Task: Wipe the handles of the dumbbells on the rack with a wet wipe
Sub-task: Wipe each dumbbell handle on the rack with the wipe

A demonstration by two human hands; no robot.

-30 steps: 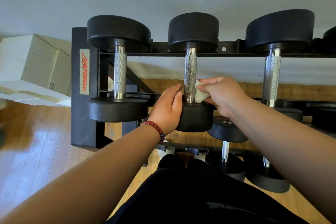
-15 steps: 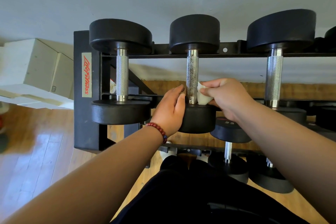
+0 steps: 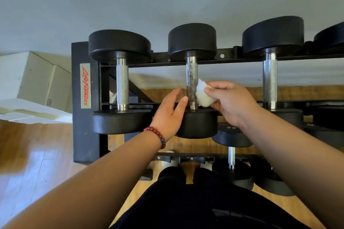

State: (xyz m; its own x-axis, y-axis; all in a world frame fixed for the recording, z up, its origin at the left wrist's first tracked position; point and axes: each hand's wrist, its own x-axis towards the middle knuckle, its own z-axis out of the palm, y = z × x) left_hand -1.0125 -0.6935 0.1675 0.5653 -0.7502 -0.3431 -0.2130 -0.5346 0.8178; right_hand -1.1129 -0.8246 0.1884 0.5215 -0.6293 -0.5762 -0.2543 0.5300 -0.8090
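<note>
the right hand (image 3: pixel 232 102) pinches a white folded wet wipe (image 3: pixel 203 95) between thumb and curled fingers and presses it against the right side of the knurled steel handle (image 3: pixel 191 78) of the middle black round-headed dumbbell (image 3: pixel 192 42), low down near the front head. the left hand (image 3: pixel 170 115) holds nothing. its fingers are straight and relaxed against the left of that front head, with the thumb tip just beside the handle. the dumbbell lies across the top rails of the black steel rack (image 3: pixel 81 109), between two similar ones.

right now the wipe touches only one side of the handle. the step probably goes better if the wipe is wrapped partway round the bar and drawn along its whole length, from the near head to the far one, then turned to reach the underside. this handle looks duller and more speckled than its neighbours, so firm pressure into the knurling seems worthwhile. the left hand is well placed to stop the dumbbell rolling on the rails. keeping the wipe folded should help it resist snagging on the rough steel.
</note>
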